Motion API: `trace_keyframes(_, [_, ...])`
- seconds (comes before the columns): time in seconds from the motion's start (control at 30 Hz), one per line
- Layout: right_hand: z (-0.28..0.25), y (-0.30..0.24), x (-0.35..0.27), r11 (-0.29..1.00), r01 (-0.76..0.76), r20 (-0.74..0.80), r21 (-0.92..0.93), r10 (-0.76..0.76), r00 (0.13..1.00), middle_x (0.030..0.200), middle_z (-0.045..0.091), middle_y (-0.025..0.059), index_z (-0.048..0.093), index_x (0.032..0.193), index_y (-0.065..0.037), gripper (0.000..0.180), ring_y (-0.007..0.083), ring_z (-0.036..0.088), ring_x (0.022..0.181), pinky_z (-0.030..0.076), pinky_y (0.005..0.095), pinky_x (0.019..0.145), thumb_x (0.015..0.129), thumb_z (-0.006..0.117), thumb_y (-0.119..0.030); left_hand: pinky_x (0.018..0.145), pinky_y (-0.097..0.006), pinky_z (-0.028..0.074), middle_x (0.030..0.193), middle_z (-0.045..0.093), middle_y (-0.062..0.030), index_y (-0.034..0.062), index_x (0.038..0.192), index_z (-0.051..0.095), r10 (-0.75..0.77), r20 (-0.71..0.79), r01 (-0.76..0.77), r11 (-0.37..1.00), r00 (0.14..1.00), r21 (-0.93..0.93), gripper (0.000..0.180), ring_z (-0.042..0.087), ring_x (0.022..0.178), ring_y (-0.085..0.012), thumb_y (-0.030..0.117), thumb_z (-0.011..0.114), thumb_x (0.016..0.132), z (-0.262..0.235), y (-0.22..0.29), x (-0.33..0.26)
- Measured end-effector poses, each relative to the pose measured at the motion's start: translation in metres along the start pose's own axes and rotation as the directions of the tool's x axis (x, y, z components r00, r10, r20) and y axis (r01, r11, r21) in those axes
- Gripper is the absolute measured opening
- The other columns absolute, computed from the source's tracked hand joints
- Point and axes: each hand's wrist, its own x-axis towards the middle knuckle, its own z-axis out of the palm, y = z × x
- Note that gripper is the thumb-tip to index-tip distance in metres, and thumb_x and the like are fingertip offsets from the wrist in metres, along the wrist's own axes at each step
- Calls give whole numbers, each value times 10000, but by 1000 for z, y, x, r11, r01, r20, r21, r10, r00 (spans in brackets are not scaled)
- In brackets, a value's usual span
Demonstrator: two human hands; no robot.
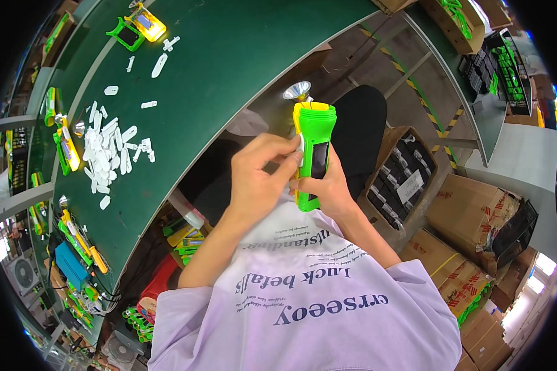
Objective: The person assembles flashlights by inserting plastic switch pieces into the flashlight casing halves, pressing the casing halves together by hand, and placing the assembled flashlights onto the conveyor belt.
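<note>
In front of my chest I hold a green and yellow flashlight body point(323, 127), upright with its wide threaded end up. My right hand point(329, 185) is wrapped round its lower part, thumb across the front below a dark rectangular panel point(319, 159). My left hand point(260, 176) is closed at the flashlight's left side, thumb and forefinger pinching a small white plastic piece point(301, 147) against the yellow part. Only an edge of that piece shows between the fingers. A silver reflector point(297, 91) sits just above the flashlight's open end; whatever joins them is hidden.
A pile of white plastic pieces point(108, 151) lies on the green table point(223, 55) to the left. Green and yellow flashlight parts point(143, 28) lie farther back. A blue box point(72, 266) stands at lower left. At right are a carton of black parts point(402, 176) and stacked cartons point(470, 207).
</note>
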Motion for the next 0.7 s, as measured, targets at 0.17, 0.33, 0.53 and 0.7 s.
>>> trace_keyframes(0.17, [0, 2, 1, 997, -60, 62, 52, 57, 996, 849, 588, 88, 420, 1273, -61, 631, 165, 623, 619, 528, 307, 558, 697, 627, 95, 645, -263, 501, 808, 676, -97, -34, 982, 683, 2, -204, -3, 1000, 979, -2, 181, 646, 681, -149, 76, 701, 840, 17, -7, -8])
trace_keyframes(0.33, [11, 6, -3, 999, -35, 94, 17, 33, 995, 875, 589, 112, 365, 1300, -57, 667, 184, 634, 604, 530, 313, 534, 711, 639, 93, 509, -289, 393, 650, 578, -58, -12, 851, 659, -216, -175, 205, 975, 960, -83, 250, 525, 541, -116, 220, 749, 835, 13, -10, -11])
trace_keyframes(0.53, [7, 19, -2, 929, 90, -31, -358, -108, 994, 871, 599, 84, 464, 1166, -30, 535, 136, 601, 696, 494, 284, 613, 701, 730, -44, 464, -312, 304, 524, 450, -26, 6, 769, 654, 22, -265, 4, 995, 964, 96, 288, 396, 466, -122, 257, 789, 811, 13, -10, -8])
trace_keyframes(0.7, [8, 29, -4, 882, 120, -91, -456, -180, 979, 791, 620, 66, 507, 993, -14, 396, 118, 564, 721, 475, 292, 634, 710, 762, -122, 529, -218, 392, 726, 642, -29, -19, 967, 700, -131, -92, 137, 988, 987, 72, 257, 517, 593, -43, 203, 761, 853, 6, -8, -11])
